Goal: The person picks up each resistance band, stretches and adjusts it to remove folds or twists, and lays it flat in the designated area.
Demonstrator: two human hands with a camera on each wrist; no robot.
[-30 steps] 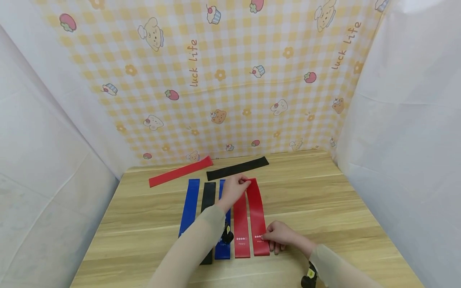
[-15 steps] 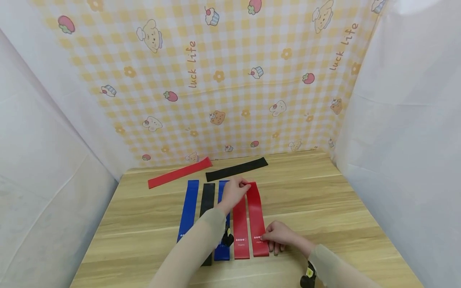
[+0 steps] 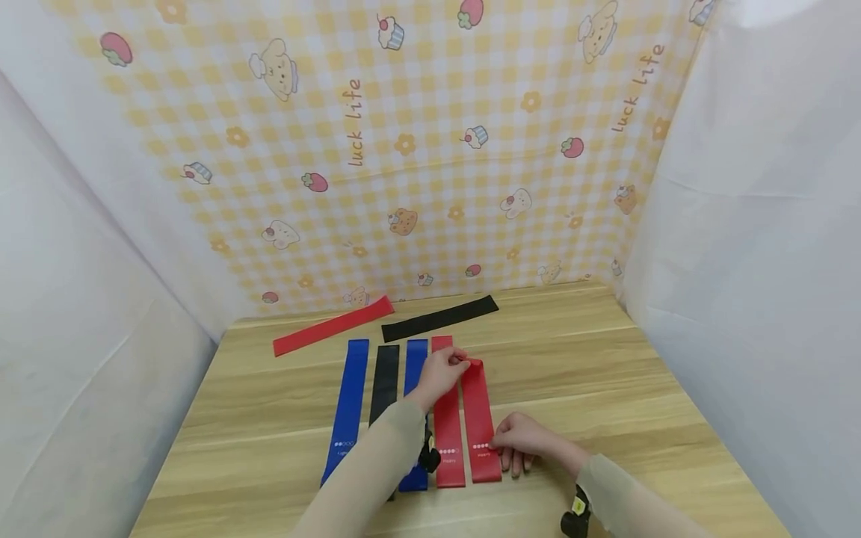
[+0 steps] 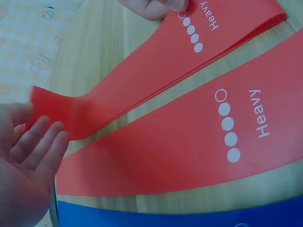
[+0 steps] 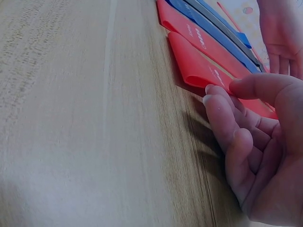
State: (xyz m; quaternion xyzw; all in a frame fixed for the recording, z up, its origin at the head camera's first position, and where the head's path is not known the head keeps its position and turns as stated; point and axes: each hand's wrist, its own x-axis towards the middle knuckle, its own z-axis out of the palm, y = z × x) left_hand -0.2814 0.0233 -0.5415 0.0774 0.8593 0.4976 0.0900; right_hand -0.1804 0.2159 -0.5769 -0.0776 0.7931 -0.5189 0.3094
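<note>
A red resistance band (image 3: 476, 407) marked "Heavy" lies rightmost in a row on the table. Its far end is pinched by my left hand (image 3: 440, 375), which lifts and bends that end in the left wrist view. At the band's near end, the thumb and fingertips of my right hand (image 3: 523, 437) pinch the right edge, beside the white dots. Just to the left, a second red band (image 3: 448, 422) lies flat, also marked "Heavy". Beyond it are a blue band (image 3: 417, 355), a black band (image 3: 385, 373) and another blue band (image 3: 348, 400); my left arm partly covers these.
Behind the row, a red band (image 3: 332, 326) and a black band (image 3: 440, 319) lie at a slant. The wooden table (image 3: 572, 359) meets a checked cloth backdrop (image 3: 430, 172). White sheets (image 3: 733, 246) hang at both sides.
My left hand has drawn the band's far end toward me and lower, so the neighbouring red band's far end now shows. My right hand stays in place. The head view has shifted slightly.
</note>
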